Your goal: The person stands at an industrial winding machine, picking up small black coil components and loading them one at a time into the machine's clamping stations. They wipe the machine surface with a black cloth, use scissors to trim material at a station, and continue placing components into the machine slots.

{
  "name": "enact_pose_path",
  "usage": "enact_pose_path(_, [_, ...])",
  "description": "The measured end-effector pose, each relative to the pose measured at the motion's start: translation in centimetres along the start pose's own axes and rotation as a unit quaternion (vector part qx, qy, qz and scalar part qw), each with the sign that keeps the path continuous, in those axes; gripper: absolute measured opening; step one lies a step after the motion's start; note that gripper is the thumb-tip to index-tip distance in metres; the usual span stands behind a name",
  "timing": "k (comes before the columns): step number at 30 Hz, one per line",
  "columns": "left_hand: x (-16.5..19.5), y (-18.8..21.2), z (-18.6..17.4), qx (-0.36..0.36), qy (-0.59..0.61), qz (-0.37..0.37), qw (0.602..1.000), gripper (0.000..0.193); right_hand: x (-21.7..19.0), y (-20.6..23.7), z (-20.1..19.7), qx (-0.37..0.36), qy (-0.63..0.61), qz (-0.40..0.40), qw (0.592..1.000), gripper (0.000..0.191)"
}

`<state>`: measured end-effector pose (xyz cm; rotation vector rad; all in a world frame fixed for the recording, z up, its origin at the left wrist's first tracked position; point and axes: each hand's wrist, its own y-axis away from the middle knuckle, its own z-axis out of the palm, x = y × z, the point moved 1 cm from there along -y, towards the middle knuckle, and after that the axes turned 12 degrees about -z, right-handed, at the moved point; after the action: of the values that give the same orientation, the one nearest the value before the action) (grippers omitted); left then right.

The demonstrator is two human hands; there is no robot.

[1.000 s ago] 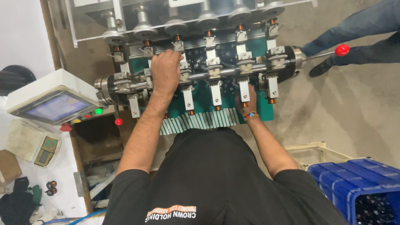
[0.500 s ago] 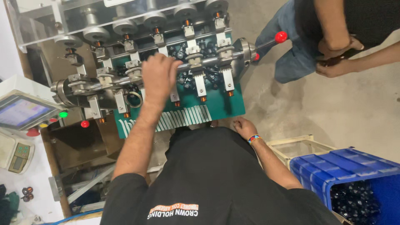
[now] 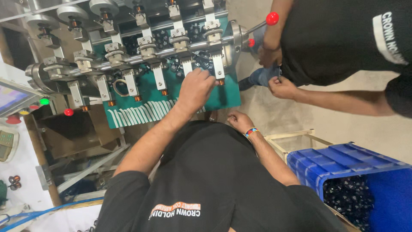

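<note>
Reaching across the green machine plate (image 3: 223, 96), left hand (image 3: 195, 90) sits among small black parts (image 3: 201, 60) heaped under the steel shaft (image 3: 171, 50); fingers curled, grip apparently closed on a few, though the knuckles hide the contents. Right hand (image 3: 240, 121) rests loosely open at the plate's near edge, empty. Best to pick clear of the clamps. Blue crate (image 3: 343, 159) of similar parts stands at right; a co-worker's hand (image 3: 281, 88) hangs beside the red-knobbed lever (image 3: 272, 18).
</note>
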<state>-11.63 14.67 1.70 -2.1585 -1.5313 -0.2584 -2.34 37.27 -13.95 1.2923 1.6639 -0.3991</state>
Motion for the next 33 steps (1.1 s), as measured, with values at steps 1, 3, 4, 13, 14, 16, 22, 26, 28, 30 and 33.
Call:
enact_pose_path(1, [0.1, 1.9, -0.3, 0.011, 0.033, -0.039, 0.999, 0.018, -0.1, -0.1, -0.3, 0.003, -0.010, -0.020, 1.000, 0.030])
enact_pose_path(3, [0.1, 5.2, -0.2, 0.062, 0.111, -0.140, 0.982, 0.016, -0.5, -0.6, -0.9, 0.007, -0.029, -0.061, 0.998, 0.031])
enact_pose_path(4, [-0.3, 5.8, 0.8, 0.023, 0.198, -0.246, 0.949, 0.019, -0.7, -0.9, -1.3, -0.005, -0.036, -0.058, 0.998, 0.031])
enact_pose_path(13, [-1.1, 2.6, 12.1, -0.193, 0.617, -0.541, 0.538, 0.015, -5.8, -4.2, -5.7, 0.124, 0.034, -0.291, 0.948, 0.035])
enact_pose_path(14, [-0.8, 2.3, 12.5, -0.226, 0.624, -0.533, 0.525, 0.011, -6.4, -5.0, -6.0, 0.141, 0.051, -0.305, 0.940, 0.036])
enact_pose_path(16, [-0.6, 1.8, 12.8, -0.292, 0.636, -0.512, 0.499, 0.016, -7.2, -7.1, -5.8, 0.088, -0.106, -0.229, 0.964, 0.039])
enact_pose_path(22, [-2.2, 6.2, 11.5, -0.397, 0.477, -0.449, 0.643, 0.027, -7.6, -9.4, -4.5, -0.038, -0.440, 0.021, 0.897, 0.037])
enact_pose_path(26, [-3.2, 10.7, 5.5, -0.149, 0.312, -0.251, 0.904, 0.034, -7.8, -7.7, -2.1, 0.004, -0.454, 0.051, 0.890, 0.040])
enact_pose_path(28, [-4.1, 11.8, 1.9, -0.106, 0.340, -0.177, 0.917, 0.041, -9.2, -5.9, -0.1, -0.019, -0.495, 0.100, 0.863, 0.044])
enact_pose_path(30, [-4.9, 12.4, -1.3, -0.073, 0.348, -0.068, 0.932, 0.045, -10.8, -3.8, 2.1, -0.123, -0.556, 0.161, 0.806, 0.048])
enact_pose_path(33, [-7.1, 13.0, -3.9, -0.144, 0.408, -0.050, 0.900, 0.045, -12.7, -2.6, 5.2, -0.283, -0.618, 0.205, 0.704, 0.053])
